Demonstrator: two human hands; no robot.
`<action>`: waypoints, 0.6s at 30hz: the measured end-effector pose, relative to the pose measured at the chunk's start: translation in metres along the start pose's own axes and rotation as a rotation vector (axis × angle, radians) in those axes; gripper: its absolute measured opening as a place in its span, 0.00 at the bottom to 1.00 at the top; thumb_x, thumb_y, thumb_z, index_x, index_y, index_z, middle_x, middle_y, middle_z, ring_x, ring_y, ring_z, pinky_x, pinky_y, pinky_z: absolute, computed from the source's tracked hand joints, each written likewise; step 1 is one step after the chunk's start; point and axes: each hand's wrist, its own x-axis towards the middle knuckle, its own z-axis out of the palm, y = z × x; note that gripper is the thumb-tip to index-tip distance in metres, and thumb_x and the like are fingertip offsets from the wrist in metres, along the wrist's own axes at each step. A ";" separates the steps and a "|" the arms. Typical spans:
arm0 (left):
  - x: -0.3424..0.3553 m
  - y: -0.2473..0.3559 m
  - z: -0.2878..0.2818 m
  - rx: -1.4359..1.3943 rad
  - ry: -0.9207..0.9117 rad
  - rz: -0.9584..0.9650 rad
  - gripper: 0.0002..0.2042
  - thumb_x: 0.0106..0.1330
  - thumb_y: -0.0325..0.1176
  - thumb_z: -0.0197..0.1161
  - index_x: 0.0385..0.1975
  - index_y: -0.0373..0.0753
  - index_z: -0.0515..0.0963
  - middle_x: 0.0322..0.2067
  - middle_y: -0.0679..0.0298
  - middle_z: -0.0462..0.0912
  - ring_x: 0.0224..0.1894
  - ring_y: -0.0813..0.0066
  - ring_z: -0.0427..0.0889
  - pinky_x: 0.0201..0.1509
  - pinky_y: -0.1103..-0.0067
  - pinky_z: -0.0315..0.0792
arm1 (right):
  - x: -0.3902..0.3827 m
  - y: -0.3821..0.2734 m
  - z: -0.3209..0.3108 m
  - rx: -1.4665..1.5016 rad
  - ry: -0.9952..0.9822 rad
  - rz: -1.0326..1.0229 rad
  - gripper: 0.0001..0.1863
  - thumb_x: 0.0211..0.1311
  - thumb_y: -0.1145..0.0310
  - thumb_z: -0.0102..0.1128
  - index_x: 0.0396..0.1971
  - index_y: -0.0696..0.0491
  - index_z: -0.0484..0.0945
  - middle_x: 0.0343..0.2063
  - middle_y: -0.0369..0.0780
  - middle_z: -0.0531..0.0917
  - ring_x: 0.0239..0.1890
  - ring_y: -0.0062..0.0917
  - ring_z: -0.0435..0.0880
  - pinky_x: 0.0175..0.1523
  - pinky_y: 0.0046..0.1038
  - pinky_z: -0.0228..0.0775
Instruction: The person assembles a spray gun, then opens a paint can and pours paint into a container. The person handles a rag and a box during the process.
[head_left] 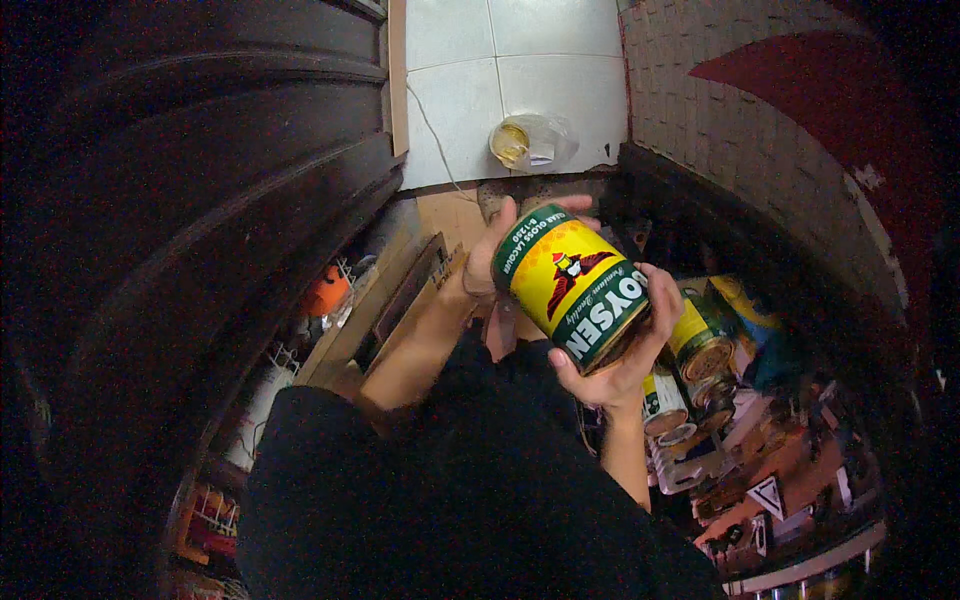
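The can (570,280), green and yellow, was held between both hands in front of the dark shirt (450,490), tilted, its label toward the head camera. The left hand (484,258) was clamped on its upper left end, thumb pointing up along the side and fingertips showing past the top edge; how closely those fingers lay together could not be told, as the can hid most of them. The right hand (628,375) gripped the lower end, thumb and fingers wide apart around it: the thumb at the bottom corner, the fingers curled over the right side. More cans (697,338) stood to the right, near the right wrist.
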 end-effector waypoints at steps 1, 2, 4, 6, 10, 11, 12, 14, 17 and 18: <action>-0.011 -0.003 0.003 -0.017 -0.017 -0.028 0.45 0.69 0.69 0.38 0.69 0.31 0.52 0.56 0.48 0.75 0.59 0.57 0.76 0.66 0.66 0.68 | -0.006 -0.009 -0.007 -0.013 -0.015 0.012 0.57 0.37 0.48 0.78 0.66 0.56 0.57 0.56 0.53 0.65 0.59 0.45 0.66 0.63 0.45 0.61; -0.018 -0.007 0.007 0.004 -0.032 -0.025 0.44 0.69 0.68 0.39 0.69 0.30 0.52 0.56 0.48 0.75 0.58 0.58 0.76 0.65 0.66 0.68 | -0.013 -0.016 -0.012 -0.016 -0.014 0.006 0.57 0.37 0.48 0.78 0.66 0.55 0.57 0.56 0.53 0.65 0.59 0.46 0.66 0.63 0.45 0.61; -0.036 -0.013 0.017 0.046 -0.061 -0.022 0.43 0.69 0.66 0.41 0.68 0.30 0.53 0.55 0.49 0.76 0.57 0.59 0.77 0.64 0.67 0.70 | -0.032 -0.031 -0.022 -0.022 -0.011 -0.003 0.57 0.36 0.47 0.78 0.66 0.54 0.56 0.57 0.53 0.64 0.59 0.46 0.66 0.63 0.46 0.61; -0.056 -0.020 0.025 -0.030 -0.087 -0.014 0.41 0.67 0.64 0.47 0.65 0.30 0.57 0.54 0.49 0.76 0.55 0.60 0.79 0.63 0.68 0.71 | -0.045 -0.055 -0.029 -0.048 -0.034 0.002 0.57 0.37 0.46 0.78 0.67 0.49 0.56 0.59 0.54 0.62 0.60 0.49 0.65 0.63 0.48 0.61; -0.084 -0.047 0.049 -0.126 -0.126 0.008 0.38 0.63 0.61 0.56 0.62 0.33 0.62 0.51 0.50 0.77 0.54 0.60 0.79 0.60 0.69 0.74 | -0.071 -0.102 -0.054 -0.039 0.004 0.087 0.56 0.37 0.45 0.80 0.68 0.40 0.58 0.62 0.59 0.58 0.64 0.57 0.62 0.65 0.53 0.59; -0.090 -0.053 0.060 -0.109 -0.138 0.010 0.39 0.63 0.62 0.56 0.62 0.33 0.62 0.52 0.50 0.76 0.54 0.59 0.79 0.61 0.68 0.73 | -0.082 -0.108 -0.061 -0.032 0.022 0.106 0.56 0.36 0.47 0.81 0.68 0.40 0.58 0.62 0.58 0.59 0.63 0.57 0.63 0.64 0.53 0.60; -0.094 -0.054 0.060 -0.102 -0.155 -0.006 0.39 0.62 0.62 0.57 0.62 0.33 0.62 0.53 0.49 0.76 0.55 0.59 0.78 0.63 0.67 0.72 | -0.091 -0.112 -0.058 -0.038 0.045 0.139 0.56 0.35 0.50 0.82 0.68 0.41 0.59 0.61 0.58 0.59 0.62 0.57 0.64 0.63 0.52 0.61; -0.114 -0.068 0.060 -0.111 -0.162 -0.055 0.40 0.60 0.62 0.57 0.62 0.34 0.62 0.57 0.48 0.72 0.60 0.55 0.73 0.68 0.63 0.65 | -0.115 -0.125 -0.065 -0.030 0.085 0.159 0.53 0.34 0.54 0.82 0.65 0.44 0.63 0.58 0.55 0.64 0.58 0.52 0.68 0.60 0.49 0.64; -0.139 -0.081 0.088 -0.023 -0.218 -0.148 0.41 0.59 0.61 0.55 0.65 0.34 0.62 0.57 0.42 0.70 0.62 0.48 0.71 0.71 0.58 0.61 | -0.149 -0.143 -0.087 0.035 0.128 0.126 0.51 0.34 0.56 0.81 0.65 0.45 0.66 0.56 0.53 0.67 0.57 0.50 0.69 0.59 0.48 0.65; -0.146 -0.084 0.092 0.272 -0.146 -0.130 0.42 0.60 0.63 0.51 0.66 0.33 0.61 0.59 0.41 0.70 0.61 0.51 0.72 0.69 0.60 0.62 | -0.168 -0.144 -0.091 0.038 0.165 0.129 0.51 0.34 0.55 0.81 0.65 0.45 0.66 0.57 0.53 0.67 0.57 0.50 0.69 0.58 0.47 0.65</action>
